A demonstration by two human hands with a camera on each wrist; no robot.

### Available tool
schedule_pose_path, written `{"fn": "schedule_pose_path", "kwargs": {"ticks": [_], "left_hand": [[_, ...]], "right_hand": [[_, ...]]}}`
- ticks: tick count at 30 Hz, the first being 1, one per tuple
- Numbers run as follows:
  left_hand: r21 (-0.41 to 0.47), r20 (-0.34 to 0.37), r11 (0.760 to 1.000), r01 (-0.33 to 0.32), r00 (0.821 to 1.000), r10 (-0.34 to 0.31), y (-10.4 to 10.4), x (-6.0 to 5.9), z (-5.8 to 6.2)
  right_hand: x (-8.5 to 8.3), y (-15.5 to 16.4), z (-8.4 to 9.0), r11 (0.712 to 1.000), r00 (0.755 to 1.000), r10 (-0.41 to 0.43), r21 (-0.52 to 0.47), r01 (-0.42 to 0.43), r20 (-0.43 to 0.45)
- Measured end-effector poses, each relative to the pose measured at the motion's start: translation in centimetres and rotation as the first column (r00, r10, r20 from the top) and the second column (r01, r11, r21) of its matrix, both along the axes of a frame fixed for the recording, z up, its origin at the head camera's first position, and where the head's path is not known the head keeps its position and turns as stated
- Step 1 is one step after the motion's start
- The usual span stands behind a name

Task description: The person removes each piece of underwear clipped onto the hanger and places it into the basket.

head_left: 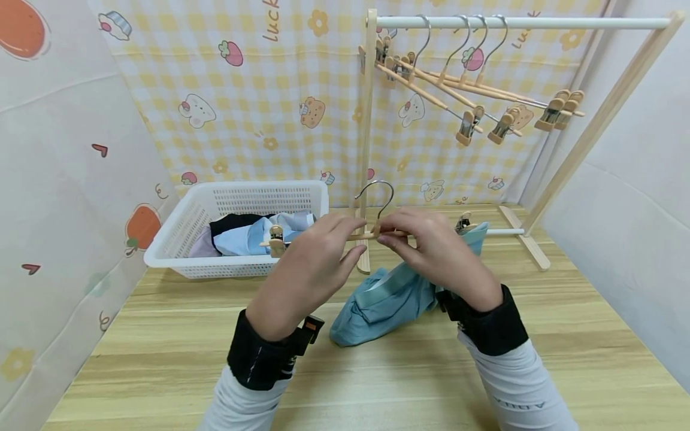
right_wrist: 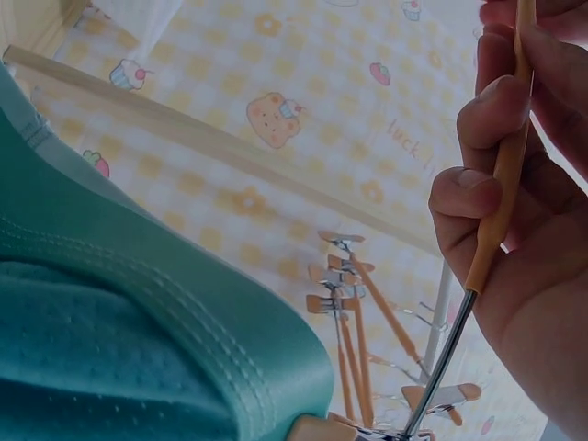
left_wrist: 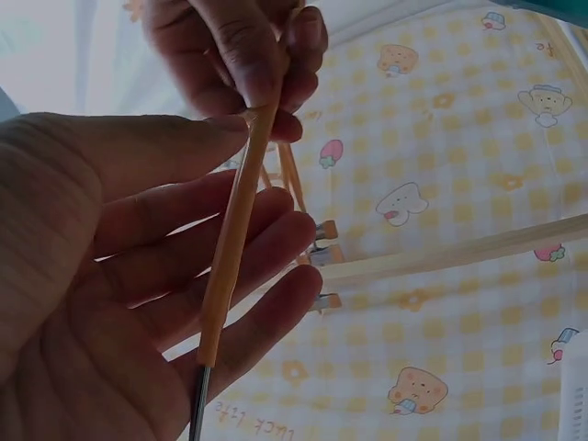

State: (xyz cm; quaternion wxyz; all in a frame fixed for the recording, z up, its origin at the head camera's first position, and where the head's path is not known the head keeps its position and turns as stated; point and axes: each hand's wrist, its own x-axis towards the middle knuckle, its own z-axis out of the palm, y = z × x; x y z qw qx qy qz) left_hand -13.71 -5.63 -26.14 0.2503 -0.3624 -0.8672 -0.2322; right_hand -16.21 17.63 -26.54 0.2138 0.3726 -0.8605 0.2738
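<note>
Both hands hold a wooden clip hanger (head_left: 362, 237) above the table, its metal hook pointing up. My right hand (head_left: 431, 245) grips the bar beside the hook, fingers curled over it in the right wrist view. To the left of the hook, my left hand (head_left: 315, 263) has its thumb on the bar and its loosely bent fingers behind it. The hanger's left clip (head_left: 277, 241) carries nothing. From the right clip (head_left: 463, 222) hangs a teal garment (head_left: 388, 305) with a stitched band (right_wrist: 211, 303), drooping toward the table and partly hidden by the right hand and wrist.
A white plastic basket (head_left: 237, 263) with folded clothes (head_left: 248, 236) stands at the back left. At the back right is a rack with a white rail (head_left: 539, 23), wooden posts (head_left: 598, 129) and several clip hangers (head_left: 458, 87).
</note>
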Motion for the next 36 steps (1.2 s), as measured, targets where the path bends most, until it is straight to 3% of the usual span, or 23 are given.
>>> {"fn": "schedule_pose_path", "kwargs": {"ticks": [12,20,36], "left_hand": [[-0.017,0.009,1.0,0.019,1.0,-0.019,0.5,-0.4,-0.4],[-0.009,-0.038,1.0,0.022,0.999,-0.023,0.2,-0.5,-0.5],[0.029,-0.075,0.999,-0.024,0.997,0.026,-0.9,-1.0,-0.3]], "right_hand": [[0.5,-0.5,0.1,1.0,1.0,-0.005,0.011,0.004,0.022],[0.7,-0.5,0.2,1.0,0.999,-0.023,0.008,0.022,0.036],[1.4,1.1,1.3,0.995,0.995,-0.091,-0.045,0.089,-0.035]]}}
